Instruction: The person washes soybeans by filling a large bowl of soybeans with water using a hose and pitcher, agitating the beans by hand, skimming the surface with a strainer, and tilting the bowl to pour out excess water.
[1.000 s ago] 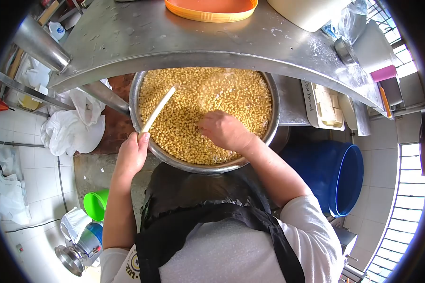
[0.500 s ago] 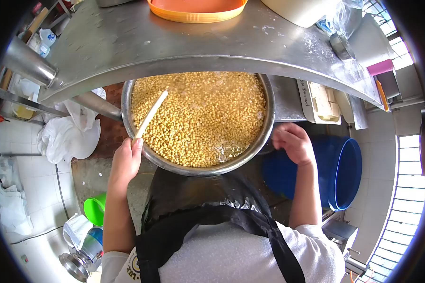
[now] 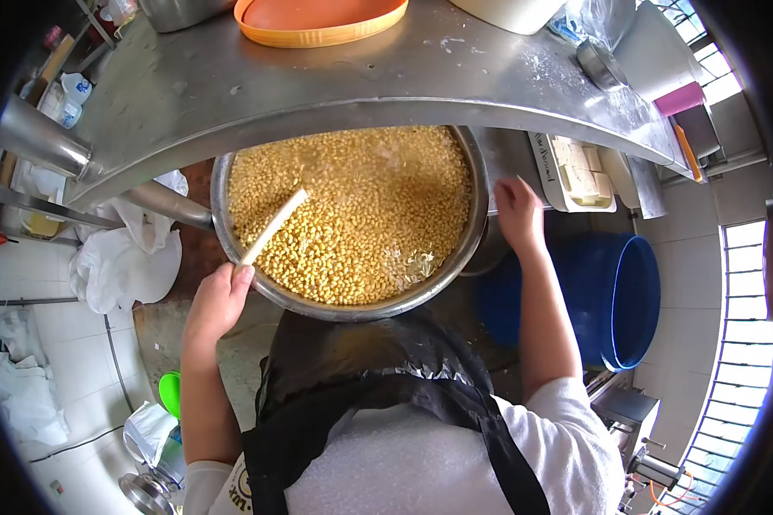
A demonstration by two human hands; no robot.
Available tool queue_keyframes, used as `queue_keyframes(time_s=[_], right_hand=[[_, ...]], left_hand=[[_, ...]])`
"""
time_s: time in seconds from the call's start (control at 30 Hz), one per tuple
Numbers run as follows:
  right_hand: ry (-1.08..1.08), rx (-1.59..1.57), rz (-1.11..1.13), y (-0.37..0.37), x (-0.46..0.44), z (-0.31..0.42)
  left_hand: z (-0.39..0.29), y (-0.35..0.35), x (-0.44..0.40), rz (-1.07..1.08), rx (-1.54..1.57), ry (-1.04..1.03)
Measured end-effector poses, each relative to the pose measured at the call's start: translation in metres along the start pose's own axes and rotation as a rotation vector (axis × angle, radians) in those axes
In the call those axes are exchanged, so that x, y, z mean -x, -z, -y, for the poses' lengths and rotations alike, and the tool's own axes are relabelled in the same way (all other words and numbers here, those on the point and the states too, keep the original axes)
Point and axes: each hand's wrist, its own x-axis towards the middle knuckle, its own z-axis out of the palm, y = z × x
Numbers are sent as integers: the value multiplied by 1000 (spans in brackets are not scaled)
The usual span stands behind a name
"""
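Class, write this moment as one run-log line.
left hand: holding pale stick | right hand: outside metal basin | basin contents: yellow bean-like pieces

Round steel basin [image 3: 479, 193], partly beneath flat steel tabletop [image 3: 335, 81].
Within: small yellow beans [image 3: 378, 223]; straight pale stick [image 3: 275, 226] at left. Right: rectangular white tray [image 3: 547, 172], blue plastic barrel [image 3: 588, 300].

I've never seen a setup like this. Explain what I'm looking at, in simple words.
There is no machine here, just a person's two bare hands. The camera is worn on the head and looks forward and down, so the person's own body fills the bottom. In front is a metal basin full of yellowish beans. The left hand holds a pale stick that reaches over them. The right hand is beside the basin's right rim; I see nothing held in it. A steel counter hides the basin's far edge; an orange tray sits on it.
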Motion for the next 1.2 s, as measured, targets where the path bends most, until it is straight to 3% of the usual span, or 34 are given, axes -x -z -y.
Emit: queue_keyframes(time_s=[0.07, 0.13, 0.17, 0.27, 0.37, 0.4, 0.47, 0.57, 0.6, 0.7, 0.8, 1.0, 1.07, 1.13, 1.2], right_hand=[[141, -35, 12, -27, -35, 28], [134, 4, 108, -59, -64, 47], [296, -13, 109, -75, -80, 49], [359, 227, 171, -129, -114, 46], [393, 97, 105, -188, -133, 9], [402, 92, 108, -185, -132, 14], [337, 210, 370, -162, -120, 35], [212, 75, 434, -111, -78, 91], [365, -14, 372, -102, -62, 95], [315, -79, 484, -71, -27, 117], [132, -224, 570, -47, -11, 114], [-294, -532, 389, 19, 10, 82], [-450, -473, 275, 42, 22, 46], [-307, 89, 346, 58, 36, -8], [-205, 709, 648, 77, 55, -14]], left_hand=[[-1, 3, 4, 75, 9, 3], [-2, 3, 15, 196, -1, -19], [-2, 0, 20, 174, 19, -84], [-6, 2, 33, 186, 30, -114], [-4, 4, 40, 161, 52, -115], [-2, 4, 42, 143, 57, -118], [2, 4, 44, 110, 93, -97], [7, 3, 45, 87, 130, -75], [8, 2, 45, 90, 133, -77], [11, -3, 40, 79, 125, -81], [16, -9, 33, 85, 125, -84], [15, -7, 26, 26, 160, -162], [24, -6, 24, 31, 150, -167], [30, -5, 25, 31, 141, -172], [29, 2, 29, 31, 86, -160]])
